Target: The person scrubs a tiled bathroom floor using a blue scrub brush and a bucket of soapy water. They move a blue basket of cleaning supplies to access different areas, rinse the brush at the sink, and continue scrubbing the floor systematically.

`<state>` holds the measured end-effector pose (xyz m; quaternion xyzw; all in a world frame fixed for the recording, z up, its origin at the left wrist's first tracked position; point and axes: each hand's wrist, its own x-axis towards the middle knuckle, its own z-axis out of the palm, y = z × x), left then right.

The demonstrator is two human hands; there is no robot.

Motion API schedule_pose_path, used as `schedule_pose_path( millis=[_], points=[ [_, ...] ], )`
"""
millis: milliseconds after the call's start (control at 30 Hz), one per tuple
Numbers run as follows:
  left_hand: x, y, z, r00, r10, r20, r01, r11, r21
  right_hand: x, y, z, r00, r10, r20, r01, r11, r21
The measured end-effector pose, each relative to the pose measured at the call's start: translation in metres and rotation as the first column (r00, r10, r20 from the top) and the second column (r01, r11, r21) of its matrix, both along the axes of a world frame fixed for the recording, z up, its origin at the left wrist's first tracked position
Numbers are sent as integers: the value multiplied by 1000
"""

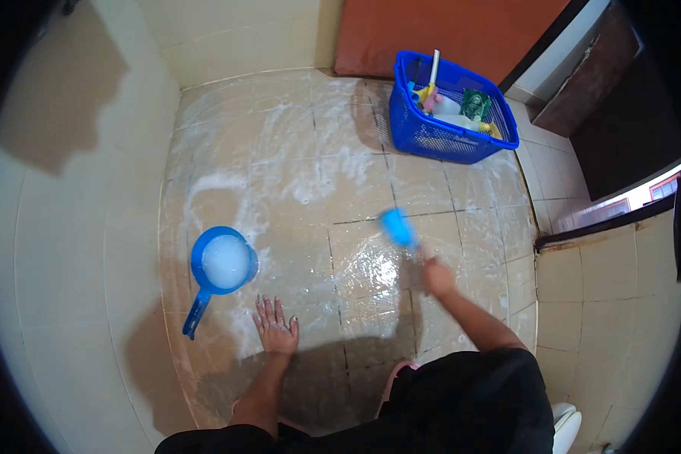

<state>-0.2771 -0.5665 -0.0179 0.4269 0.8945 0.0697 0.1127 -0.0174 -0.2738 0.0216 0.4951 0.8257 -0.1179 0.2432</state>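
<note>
My right hand [438,278] grips the handle of a blue brush [397,227], blurred, with its head at the wet, soapy tiled floor [295,227]. The bristles cannot be made out. My left hand [276,329] has its fingers spread and holds nothing; it is low over or on the floor, and contact cannot be told. Beyond it, to the left, stands a blue plastic dipper [197,272] with whitish, foamy liquid [226,262] inside, its handle pointing towards me.
A blue plastic basket [448,139] with spray bottles and a green packet stands at the back right, before a reddish-brown door [431,34]. Tiled walls [79,227] bound the floor. A raised dark sill [601,224] is at right; a white fixture [566,428] is at lower right.
</note>
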Motion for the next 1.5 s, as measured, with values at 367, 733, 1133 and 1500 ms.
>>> schedule_pose_path(
  millis=[367, 733, 1133, 1500],
  points=[
    [3, 5, 3, 998, 1, -60, -5, 998, -67, 9, -50, 10, 930, 242, -276, -269, 961, -64],
    [7, 4, 0, 998, -9, -64, 7, 999, -33, 14, -57, -22, 900, 188, -393, -218, 975, -33],
    [7, 8, 5, 998, -10, -69, 7, 999, -36, 30, 152, -48, 782, -406, -473, 555, 798, 233],
    [1, 12, 6, 1000, -3, 4, 3, 1000, -21, 13, 129, -14, 768, -481, -424, 604, 763, 229]
  ],
)
